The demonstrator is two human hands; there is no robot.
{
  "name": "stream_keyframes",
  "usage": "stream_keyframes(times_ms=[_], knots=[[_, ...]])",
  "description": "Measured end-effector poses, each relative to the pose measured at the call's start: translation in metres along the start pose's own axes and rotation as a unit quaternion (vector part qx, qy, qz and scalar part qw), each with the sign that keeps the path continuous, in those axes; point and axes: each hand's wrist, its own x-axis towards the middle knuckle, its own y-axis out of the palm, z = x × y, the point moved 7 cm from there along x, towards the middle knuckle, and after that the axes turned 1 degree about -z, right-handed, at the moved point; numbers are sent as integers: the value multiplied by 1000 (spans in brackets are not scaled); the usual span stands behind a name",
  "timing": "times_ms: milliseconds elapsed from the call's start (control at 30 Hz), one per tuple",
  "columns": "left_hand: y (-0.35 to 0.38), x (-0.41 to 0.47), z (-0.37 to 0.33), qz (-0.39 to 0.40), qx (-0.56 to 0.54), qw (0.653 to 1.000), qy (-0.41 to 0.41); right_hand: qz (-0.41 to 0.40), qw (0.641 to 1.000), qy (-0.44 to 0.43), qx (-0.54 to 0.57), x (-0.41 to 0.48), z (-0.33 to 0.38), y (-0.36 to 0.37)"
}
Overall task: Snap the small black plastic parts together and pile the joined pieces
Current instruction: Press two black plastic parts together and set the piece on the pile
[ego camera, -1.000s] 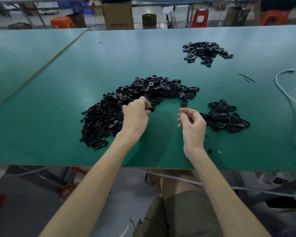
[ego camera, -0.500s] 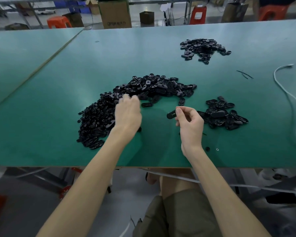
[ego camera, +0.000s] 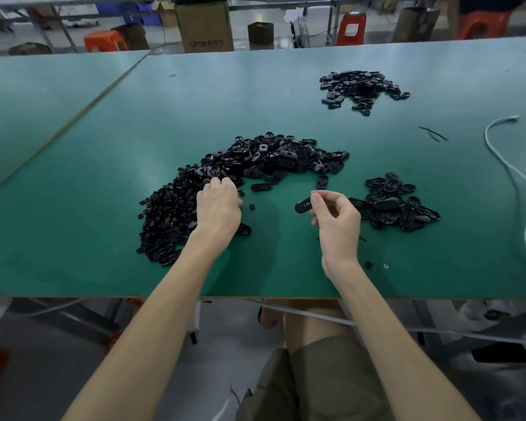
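Right hand (ego camera: pixel 336 221) pinches black oval part (ego camera: pixel 304 206) by one end, above green table (ego camera: pixel 104 208) | left hand (ego camera: pixel 217 205) fingers curled down into big heap (ego camera: pixel 255 159), grasp unclear | small pile (ego camera: pixel 392 205) just beside right hand | far pile (ego camera: pixel 359 86) well apart

3 blk-part piles (ego camera: pixel 271 159) (ego camera: pixel 362 86) (ego camera: pixel 389 205), 2 hands (ego camera: pixel 217 208) (ego camera: pixel 337 220), 1 white cable (ego camera: pixel 487 138).

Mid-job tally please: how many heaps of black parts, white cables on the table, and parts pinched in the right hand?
Heaps of black parts: 3 (middle heap, right heap, far heap)
White cable: 1
Black part pinched by right hand: 1
Total: 5
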Motion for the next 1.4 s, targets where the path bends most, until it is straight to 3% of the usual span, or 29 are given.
stream_keyframes(times_ms=[167, 267, 333, 467, 633, 700, 833, 1133, 1400], knots=[[-5, -3, -8, -25, -35, 999, 10, 3, 1000, 0, -2, 0, 1, 1], [-8, -6, -20, -32, -204, 978, 19, 1, 1000, 1, -1, 0, 1, 0], [-7, -7, -35, -19, -360, 932, 28, -4, 1000, 1, 2, 0, 2, 0], [2, -11, -72, 0, -533, 844, 54, -6, 1000, 0, 3, -1, 3, 0], [44, -22, -84, 82, -781, 616, -66, -31, 999, 3, 13, -1, 2, -5], [52, -23, -81, 93, -812, 571, -81, -45, 999, 6, 22, 0, 1, -6], [50, -28, -84, 107, -787, 606, -40, -58, 998, 6, 28, 1, -1, -8], [46, -33, -84, 57, -722, 690, -17, -95, 993, 0, 65, 0, -2, -14], [48, -32, -84, 33, -707, 706, -24, -65, 995, -2, 75, 2, -2, -11]])
